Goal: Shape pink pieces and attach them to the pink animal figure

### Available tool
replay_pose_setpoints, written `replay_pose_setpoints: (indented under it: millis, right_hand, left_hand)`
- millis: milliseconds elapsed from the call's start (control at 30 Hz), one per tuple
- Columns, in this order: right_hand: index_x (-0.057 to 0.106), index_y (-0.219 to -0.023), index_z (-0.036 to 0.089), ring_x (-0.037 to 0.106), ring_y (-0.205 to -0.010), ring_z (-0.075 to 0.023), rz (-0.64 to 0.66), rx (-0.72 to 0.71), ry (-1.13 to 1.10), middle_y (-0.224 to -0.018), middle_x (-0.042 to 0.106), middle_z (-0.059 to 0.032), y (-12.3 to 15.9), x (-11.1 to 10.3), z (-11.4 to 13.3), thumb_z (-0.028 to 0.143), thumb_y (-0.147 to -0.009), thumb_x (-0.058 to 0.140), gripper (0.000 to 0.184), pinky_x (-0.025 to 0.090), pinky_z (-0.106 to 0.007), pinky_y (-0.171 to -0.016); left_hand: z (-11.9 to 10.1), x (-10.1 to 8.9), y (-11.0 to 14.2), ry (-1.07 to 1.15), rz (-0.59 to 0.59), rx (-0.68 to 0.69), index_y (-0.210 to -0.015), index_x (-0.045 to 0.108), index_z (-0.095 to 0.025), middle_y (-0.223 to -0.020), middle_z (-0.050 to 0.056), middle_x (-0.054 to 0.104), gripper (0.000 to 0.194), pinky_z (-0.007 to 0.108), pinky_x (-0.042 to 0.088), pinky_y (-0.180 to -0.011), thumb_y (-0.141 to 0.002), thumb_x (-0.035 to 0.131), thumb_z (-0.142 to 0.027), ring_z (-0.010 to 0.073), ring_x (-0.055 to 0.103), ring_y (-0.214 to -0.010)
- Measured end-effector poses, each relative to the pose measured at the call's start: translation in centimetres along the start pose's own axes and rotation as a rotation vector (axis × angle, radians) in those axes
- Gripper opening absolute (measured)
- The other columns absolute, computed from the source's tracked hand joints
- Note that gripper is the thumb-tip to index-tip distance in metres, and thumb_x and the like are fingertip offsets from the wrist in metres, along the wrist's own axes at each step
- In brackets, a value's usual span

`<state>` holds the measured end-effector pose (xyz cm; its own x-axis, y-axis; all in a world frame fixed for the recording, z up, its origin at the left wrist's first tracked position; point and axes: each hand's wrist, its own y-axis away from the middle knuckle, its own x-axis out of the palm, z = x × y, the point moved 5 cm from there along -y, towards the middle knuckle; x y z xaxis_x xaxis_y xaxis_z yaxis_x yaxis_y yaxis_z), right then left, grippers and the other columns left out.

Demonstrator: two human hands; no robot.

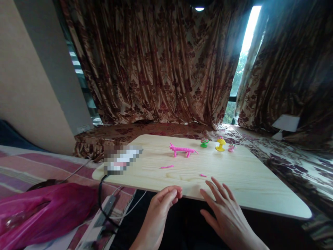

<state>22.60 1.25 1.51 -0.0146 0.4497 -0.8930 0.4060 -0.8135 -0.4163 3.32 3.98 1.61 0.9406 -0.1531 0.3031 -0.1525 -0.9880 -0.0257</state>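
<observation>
My left hand (pixel 166 201) is closed at the table's near edge, thumb against curled fingers; whatever it may hold is hidden. To its right, my right hand (pixel 221 205) is open, fingers spread over the near edge of the table. Just beyond those fingertips lies a small pink clay piece (pixel 203 175). A longer thin pink clay strip (pixel 167 167) lies farther left. Behind them stands a pink clay animal figure (pixel 183 150) on several legs, with pointed ears or horns at its left end and a thin tail at its right.
On the pale wooden table (pixel 241 173), a green figure (pixel 204 142), a yellow mushroom-shaped figure (pixel 220 144) and a small pink figure (pixel 231 148) stand at the back right. A blurred-out object (pixel 122 160) with a black cable covers the left side. A pink bag (pixel 52 211) lies beside the table.
</observation>
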Motion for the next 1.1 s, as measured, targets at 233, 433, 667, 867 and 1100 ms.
replay_pose_setpoints:
  millis: [233, 433, 667, 867, 1100]
  right_hand:
    - [0.044, -0.131, 0.027, 0.024, -0.133, -0.0342, -0.021, -0.031, -0.004, -0.14, 0.041, -0.0097, 0.0, 0.3, 0.2, 0.036, -0.084, 0.052, 0.048, 0.033, -0.055, -0.099]
    - [0.046, -0.129, 0.027, 0.025, -0.133, -0.0331, -0.008, -0.002, -0.03, -0.141, 0.039, -0.0091, -0.1, 0.3, 0.1, 0.036, -0.084, 0.052, 0.046, 0.033, -0.054, -0.1]
    - [0.048, -0.128, 0.026, 0.029, -0.131, -0.0287, 0.006, 0.017, -0.182, -0.136, 0.045, -0.0062, -0.2, 0.1, 0.0, 0.019, -0.084, 0.046, 0.044, 0.034, -0.049, -0.1]
    - [0.063, -0.099, 0.026, 0.054, -0.099, -0.0207, -0.018, 0.117, -0.454, -0.1, 0.063, -0.0028, -1.8, -0.8, -0.9, 0.008, -0.083, 0.044, 0.03, 0.042, -0.036, -0.085]
    - [0.06, -0.097, 0.024, 0.058, -0.089, -0.0184, -0.089, 0.199, -0.554, -0.091, 0.063, -0.0013, -3.3, -0.5, -1.5, 0.019, -0.088, 0.048, 0.016, 0.045, -0.032, -0.08]
  left_hand:
    - [-0.4, -0.7, -0.1, 0.007, -0.016, 0.025, -0.088, 0.07, -0.016, -0.089, 0.006, 0.066, 0.021, 0.036, 0.039, -0.091, -0.084, 0.056, -0.031, 0.0207, 0.055, -0.095]
    - [0.0, 0.0, 0.0, 0.001, 0.018, 0.001, -0.088, 0.069, -0.016, -0.088, 0.006, 0.066, 0.021, 0.036, 0.04, -0.089, -0.084, 0.056, -0.032, 0.0204, 0.056, -0.092]
    - [-0.4, -0.6, -0.1, -0.005, 0.003, 0.021, -0.087, 0.07, -0.017, -0.086, 0.005, 0.065, 0.021, 0.036, 0.039, -0.09, -0.084, 0.055, -0.032, 0.0206, 0.056, -0.093]
    - [0.2, 0.1, -0.1, -0.017, 0.032, -0.005, -0.087, 0.07, -0.016, -0.089, 0.007, 0.067, 0.022, 0.036, 0.04, -0.089, -0.084, 0.055, -0.032, 0.0209, 0.057, -0.09]
    - [-0.7, -0.1, 0.1, -0.03, -0.048, 0.024, -0.084, 0.071, -0.015, -0.083, 0.007, 0.069, 0.023, 0.034, 0.042, -0.086, -0.081, 0.057, -0.033, 0.0215, 0.06, -0.086]
